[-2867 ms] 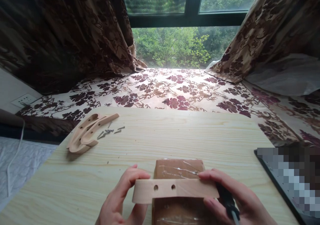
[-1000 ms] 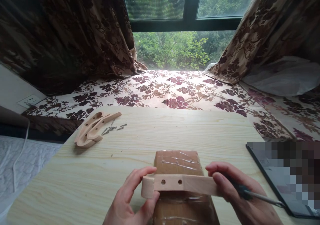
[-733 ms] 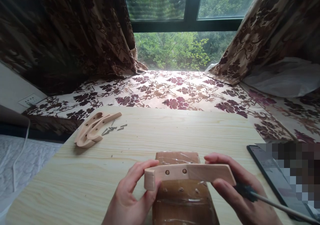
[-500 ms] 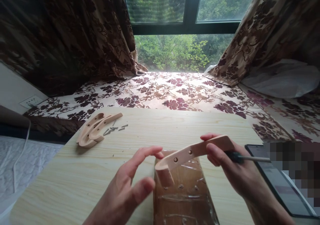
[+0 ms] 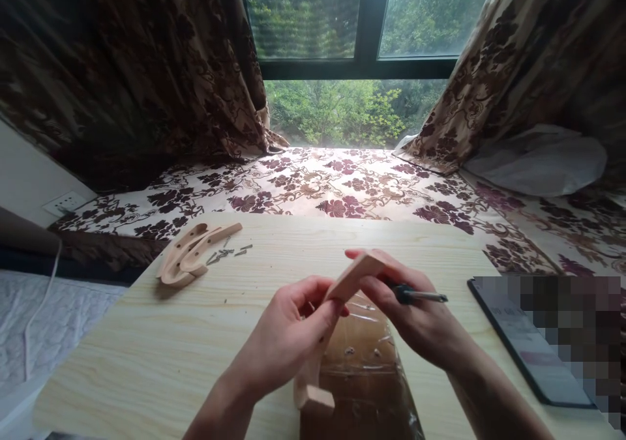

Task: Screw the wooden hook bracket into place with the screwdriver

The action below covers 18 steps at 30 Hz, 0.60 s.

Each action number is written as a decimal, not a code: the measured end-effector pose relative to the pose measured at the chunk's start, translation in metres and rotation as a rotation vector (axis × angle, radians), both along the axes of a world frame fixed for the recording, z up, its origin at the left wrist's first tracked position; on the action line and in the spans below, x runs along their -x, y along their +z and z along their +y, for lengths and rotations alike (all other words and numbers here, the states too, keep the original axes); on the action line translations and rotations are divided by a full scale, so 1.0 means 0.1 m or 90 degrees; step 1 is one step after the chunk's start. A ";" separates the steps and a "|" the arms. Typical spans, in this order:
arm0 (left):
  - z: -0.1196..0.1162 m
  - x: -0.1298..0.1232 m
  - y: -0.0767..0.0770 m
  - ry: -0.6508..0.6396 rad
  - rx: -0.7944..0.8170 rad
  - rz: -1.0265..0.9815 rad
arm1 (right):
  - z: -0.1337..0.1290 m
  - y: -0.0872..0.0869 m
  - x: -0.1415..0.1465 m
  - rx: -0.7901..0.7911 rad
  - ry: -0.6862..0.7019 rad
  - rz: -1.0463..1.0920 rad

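A pale wooden hook (image 5: 355,276) is held above the taped brown cardboard box (image 5: 364,388). My left hand (image 5: 288,336) pinches the middle of it between thumb and fingers; its curved end points down toward me. At the upper end, my right hand (image 5: 415,316) has thumb and fingers on the wood. That same hand keeps a screwdriver (image 5: 420,295) tucked in it, the metal shaft sticking out to the right and the handle mostly hidden. Similar wooden hooks (image 5: 171,267) lie nested at the table's far left, beside several small screws (image 5: 222,254).
The light wood-grain table (image 5: 147,355) carries a tablet-like dark-framed device (image 5: 533,355) at the right. Beyond its far edge is a flowered cloth ledge (image 5: 313,179) under a window, with patterned curtains (image 5: 205,68) on both sides. Small dark specks dot the tabletop.
My left hand has closed on the hook, which has swung from lying crosswise to pointing down toward me. My right hand has moved left, and the screwdriver with it.
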<state>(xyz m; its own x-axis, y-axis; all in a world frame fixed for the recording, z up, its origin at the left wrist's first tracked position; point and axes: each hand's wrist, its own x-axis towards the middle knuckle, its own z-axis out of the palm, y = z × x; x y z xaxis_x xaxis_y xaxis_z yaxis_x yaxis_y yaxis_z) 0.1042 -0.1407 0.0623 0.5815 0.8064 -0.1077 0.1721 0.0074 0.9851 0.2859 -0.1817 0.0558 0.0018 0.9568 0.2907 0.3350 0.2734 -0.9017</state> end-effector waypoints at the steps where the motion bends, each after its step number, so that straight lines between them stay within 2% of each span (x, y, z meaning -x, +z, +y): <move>1: 0.00 0.01 -0.03 0.038 0.004 -0.015 | -0.03 -0.02 0.00 0.018 -0.035 -0.009; 3: 0.01 0.04 -0.12 0.125 0.005 -0.042 | -0.13 -0.07 0.00 0.062 -0.072 -0.015; 7: -0.01 0.05 -0.26 0.272 -0.017 -0.045 | -0.40 -0.22 0.04 0.098 -0.036 -0.015; 11: -0.05 0.02 -0.31 0.332 -0.045 -0.044 | -0.54 -0.33 0.10 0.075 -0.002 -0.029; 14: -0.06 0.02 -0.25 0.293 -0.050 -0.009 | -0.52 -0.30 0.08 0.037 -0.024 -0.034; 16: -0.08 0.04 -0.16 0.190 -0.042 0.029 | -0.47 -0.23 0.05 0.004 -0.053 -0.016; 18: -0.11 0.06 -0.05 0.039 -0.024 0.077 | -0.44 -0.16 0.03 -0.026 -0.048 -0.002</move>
